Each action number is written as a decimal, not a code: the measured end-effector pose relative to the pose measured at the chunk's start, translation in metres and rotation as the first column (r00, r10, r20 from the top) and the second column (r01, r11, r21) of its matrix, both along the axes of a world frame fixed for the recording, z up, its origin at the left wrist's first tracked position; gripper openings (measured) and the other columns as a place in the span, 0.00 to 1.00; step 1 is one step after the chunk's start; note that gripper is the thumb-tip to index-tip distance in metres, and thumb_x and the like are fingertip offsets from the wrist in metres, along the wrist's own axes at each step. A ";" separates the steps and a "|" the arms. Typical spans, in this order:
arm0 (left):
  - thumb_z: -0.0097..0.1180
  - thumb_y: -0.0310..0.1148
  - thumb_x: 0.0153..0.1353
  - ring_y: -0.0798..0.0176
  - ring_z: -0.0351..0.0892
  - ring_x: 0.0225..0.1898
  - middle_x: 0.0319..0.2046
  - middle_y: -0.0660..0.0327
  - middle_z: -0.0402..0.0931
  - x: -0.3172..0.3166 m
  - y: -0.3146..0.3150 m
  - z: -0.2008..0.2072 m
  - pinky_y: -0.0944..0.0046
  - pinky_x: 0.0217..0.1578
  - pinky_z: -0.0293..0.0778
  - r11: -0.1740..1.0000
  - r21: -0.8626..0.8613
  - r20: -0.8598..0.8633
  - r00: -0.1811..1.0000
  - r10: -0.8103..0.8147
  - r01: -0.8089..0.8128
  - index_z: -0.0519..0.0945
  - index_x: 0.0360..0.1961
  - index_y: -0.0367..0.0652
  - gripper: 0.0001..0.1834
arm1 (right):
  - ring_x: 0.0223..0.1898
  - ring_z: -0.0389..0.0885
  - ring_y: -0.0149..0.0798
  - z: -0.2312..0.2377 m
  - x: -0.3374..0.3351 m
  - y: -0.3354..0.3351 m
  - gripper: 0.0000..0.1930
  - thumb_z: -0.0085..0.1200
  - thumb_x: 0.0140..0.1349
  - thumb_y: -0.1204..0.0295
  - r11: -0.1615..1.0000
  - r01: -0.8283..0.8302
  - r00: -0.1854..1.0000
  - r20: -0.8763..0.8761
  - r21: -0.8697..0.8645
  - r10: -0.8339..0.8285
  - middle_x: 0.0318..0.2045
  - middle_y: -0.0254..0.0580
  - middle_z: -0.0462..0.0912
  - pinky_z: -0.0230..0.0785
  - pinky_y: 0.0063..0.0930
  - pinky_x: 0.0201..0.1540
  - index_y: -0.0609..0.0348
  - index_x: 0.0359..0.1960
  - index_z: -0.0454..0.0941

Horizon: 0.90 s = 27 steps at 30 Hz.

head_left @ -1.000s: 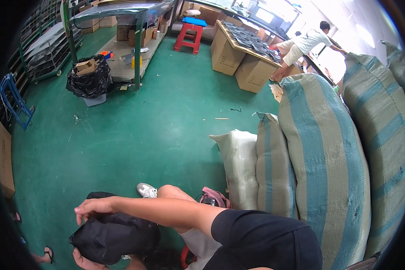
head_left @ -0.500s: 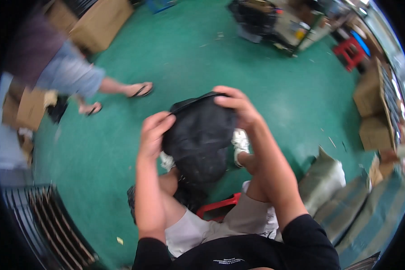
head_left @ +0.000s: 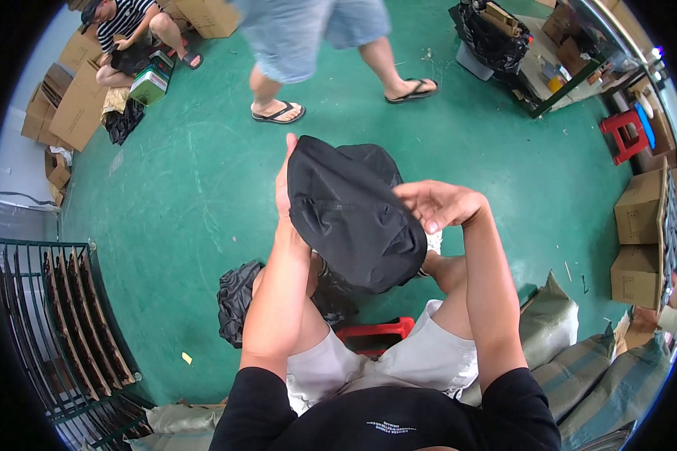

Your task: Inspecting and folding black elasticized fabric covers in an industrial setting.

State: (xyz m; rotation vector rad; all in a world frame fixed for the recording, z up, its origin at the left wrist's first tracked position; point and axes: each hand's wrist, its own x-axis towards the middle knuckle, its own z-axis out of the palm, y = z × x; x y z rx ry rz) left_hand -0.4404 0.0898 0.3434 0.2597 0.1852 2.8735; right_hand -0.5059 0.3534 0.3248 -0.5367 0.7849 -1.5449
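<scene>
A soft black cloth piece (head_left: pixel 357 218), rounded like a cap or a pouch, hangs in front of me above my knees; I cannot make out its exact kind. My left hand (head_left: pixel 283 188) grips its left edge, thumb along the upper corner, the other fingers hidden behind the cloth. On the other side my right hand (head_left: pixel 445 204) has its fingers loosely bent and apart, the fingertips at the cloth's right edge, not gripping it. A second rounded flap of black cloth (head_left: pixel 376 159) shows behind the front part.
A person in denim shorts (head_left: pixel 316 34) walks across ahead; another person (head_left: pixel 132 34) crouches at the far left by cartons (head_left: pixel 79 113). A red stool (head_left: pixel 376 331) and a black plastic bag (head_left: pixel 237 301) are by my legs. Sacks (head_left: pixel 579 368) lie right, a metal rack (head_left: pixel 68 323) left.
The black cloth has turned and tilted, now showing a broad face. My right hand has let go of its upper edge. The walking person has moved right; the crouching person has come into view.
</scene>
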 end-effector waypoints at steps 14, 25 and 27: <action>0.47 0.51 0.70 0.50 0.63 0.67 0.68 0.52 0.61 -0.004 -0.004 0.028 0.47 0.67 0.59 0.891 -0.338 -0.055 0.952 0.302 -0.302 0.58 0.70 0.42 0.35 | 0.57 0.77 0.52 0.008 0.014 -0.020 0.39 0.57 0.47 0.75 0.768 0.634 0.750 0.311 -0.089 -0.584 0.59 0.54 0.73 0.66 0.44 0.64 0.67 0.66 0.60; 0.49 0.53 0.65 0.45 0.70 0.62 0.62 0.47 0.69 0.011 -0.026 -0.016 0.42 0.63 0.63 0.990 0.078 -0.051 0.992 0.118 -0.114 0.72 0.62 0.38 0.33 | 0.61 0.73 0.51 0.005 0.003 -0.014 0.39 0.55 0.55 0.66 0.596 0.725 0.688 0.417 -0.346 -0.594 0.62 0.55 0.71 0.63 0.42 0.66 0.65 0.69 0.57; 0.47 0.55 0.66 0.45 0.71 0.61 0.61 0.47 0.71 0.007 -0.022 -0.008 0.42 0.62 0.64 0.995 0.037 0.027 0.995 0.093 -0.094 0.73 0.61 0.38 0.34 | 0.61 0.73 0.50 -0.004 0.002 -0.011 0.37 0.53 0.59 0.63 0.594 0.705 0.709 0.412 -0.387 -0.573 0.63 0.55 0.70 0.63 0.41 0.66 0.65 0.69 0.57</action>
